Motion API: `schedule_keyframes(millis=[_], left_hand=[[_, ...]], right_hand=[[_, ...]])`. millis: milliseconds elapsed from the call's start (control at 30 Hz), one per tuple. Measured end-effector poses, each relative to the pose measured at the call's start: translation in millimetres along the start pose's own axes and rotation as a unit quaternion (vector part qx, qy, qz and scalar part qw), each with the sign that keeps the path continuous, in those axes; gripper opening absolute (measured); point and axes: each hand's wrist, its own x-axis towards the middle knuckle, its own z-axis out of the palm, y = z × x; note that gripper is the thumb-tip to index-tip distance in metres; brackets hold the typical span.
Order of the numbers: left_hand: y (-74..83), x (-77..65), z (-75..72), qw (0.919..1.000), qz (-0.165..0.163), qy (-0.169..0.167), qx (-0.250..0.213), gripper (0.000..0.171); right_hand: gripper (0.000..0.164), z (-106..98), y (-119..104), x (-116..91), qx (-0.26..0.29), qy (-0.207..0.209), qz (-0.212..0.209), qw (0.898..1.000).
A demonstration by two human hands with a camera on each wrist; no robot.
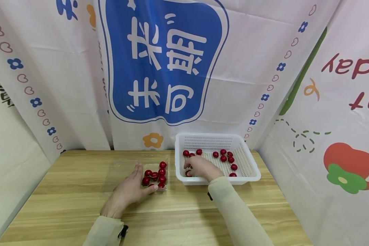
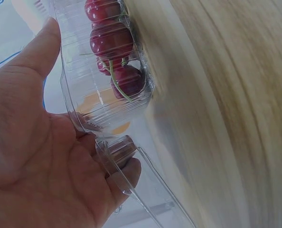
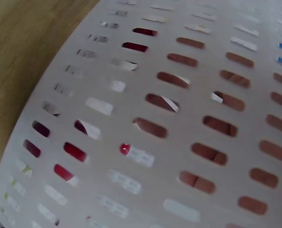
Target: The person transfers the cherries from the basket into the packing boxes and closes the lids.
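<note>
While the left hand (image 1: 130,188) braces the clear box (image 2: 81,85) on the left of the surface (image 1: 172,212), the right hand (image 1: 201,167) reaches over the near rim of the white basket (image 1: 254,176). The step in hand appears to be the pick: one cherry out of the basket, for transfer to the box. Left hand: spread, thumb along the near side of the box, fingers at its left side by the hinge. Right hand: fingers bent downward at a cherry (image 1: 188,173) in the near left part of the basket; whether they pinch it cannot be told.

The next move likely calls for a light fingertip hold, a lift clear of the rim and a short carry left to the box, where a group of cherries (image 1: 154,176) occupies mainly the right and near parts.

Orientation: the basket's long axis runs left to right. The box seems longer from near to far, with its lid (image 1: 117,171) laid out to the left. The fruit is nearly round, without a clear long axis; a green stem (image 2: 113,80) shows on one boxed cherry, but the heading of the cherry at the right hand cannot be told.
</note>
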Motion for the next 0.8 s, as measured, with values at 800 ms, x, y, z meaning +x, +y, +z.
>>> schedule_keyframes(millis=[800], left_hand=[[1.1, -0.7, -0.6, 1.0, 0.001, -0.001, -0.003, 0.131]], right_hand=[[0.019, -1.7, 0.4, 5.5, -0.012, 0.043, -0.023, 0.999]])
